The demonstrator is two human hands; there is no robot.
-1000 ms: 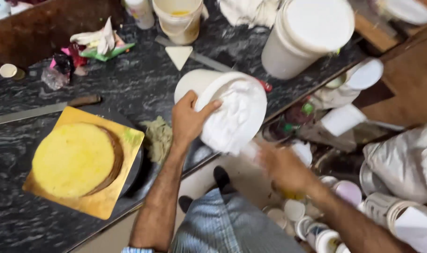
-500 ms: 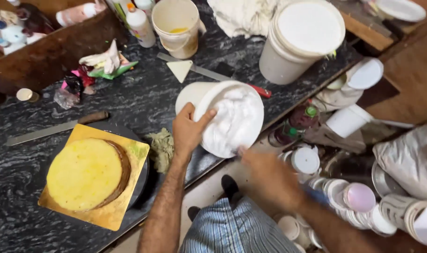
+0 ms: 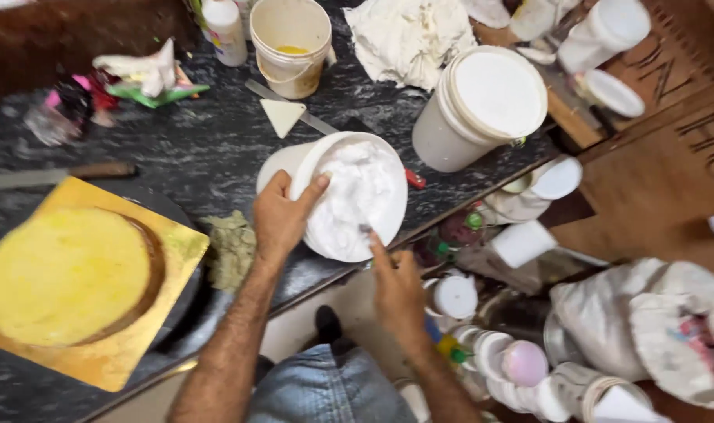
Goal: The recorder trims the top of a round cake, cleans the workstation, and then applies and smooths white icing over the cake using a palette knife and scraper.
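Left hand (image 3: 282, 223) grips a smooth white plastic tub (image 3: 318, 168) of soft, matt cream (image 3: 357, 200) — right hand (image 3: 400, 294) at its rim. Beneath, polished black stone counter (image 3: 184, 149); left of them, a glossy gold card board (image 3: 110, 356) under a matt sponge cake (image 3: 63, 274).

White cream, yellow cake, black marbled stone

The tub (image 3: 294, 160) and its cream (image 3: 357, 200) are white; the round cake (image 3: 63, 274) is pale yellow on a shiny gold board (image 3: 130, 352); the counter (image 3: 177, 157) is black with grey-white veining; the small bucket (image 3: 290, 47) is cream-coloured, and the big lidded bucket (image 3: 482, 106) white.
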